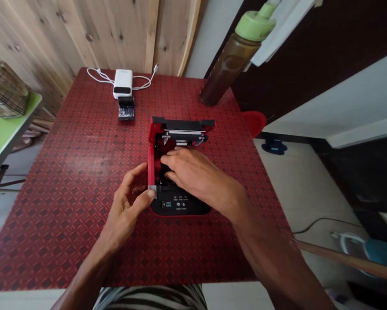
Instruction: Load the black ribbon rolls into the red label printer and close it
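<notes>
Thermal printer (180, 204) open at mid-tabletop (83, 193), black lid (183, 124) raised at the back! Right hand (196, 172) is down in the compartment, fingers curled; whether they're gripping anything, can't tell. Left hand (127, 206) is spread, thumb pressed on a small silver tab (152, 191) at the front corner. Farther back, a white power bank (122, 83) with a black roll (126, 107) just beside it.

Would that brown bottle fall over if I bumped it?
Probably: the brown bottle looks tall and narrow, so a push up high could tip it. It stands near the edge of the red table, so it might fall off. Its smooth sides may be slippery.
</notes>
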